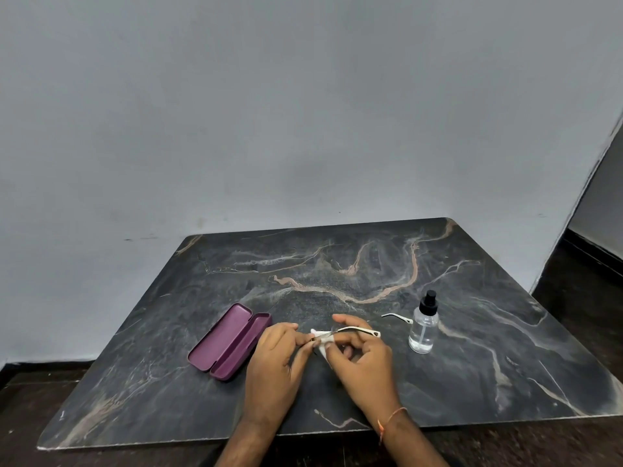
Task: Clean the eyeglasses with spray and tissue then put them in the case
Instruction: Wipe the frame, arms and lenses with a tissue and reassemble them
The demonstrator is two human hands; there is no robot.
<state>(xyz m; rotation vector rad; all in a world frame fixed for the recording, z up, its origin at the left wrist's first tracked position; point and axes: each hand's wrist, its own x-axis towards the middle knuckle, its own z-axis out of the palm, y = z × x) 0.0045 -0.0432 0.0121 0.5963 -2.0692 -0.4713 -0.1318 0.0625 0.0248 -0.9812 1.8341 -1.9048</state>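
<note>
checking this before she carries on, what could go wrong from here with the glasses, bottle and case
1. Both hands, left hand and right hand, work the tissue on thin glasses; hard pressure could bend the frame.
2. The spray bottle stands upright close beside the right hand; a stray wrist or elbow could tip it.
3. The open case lies close to the left hand, so a nudge could shift it.
</note>
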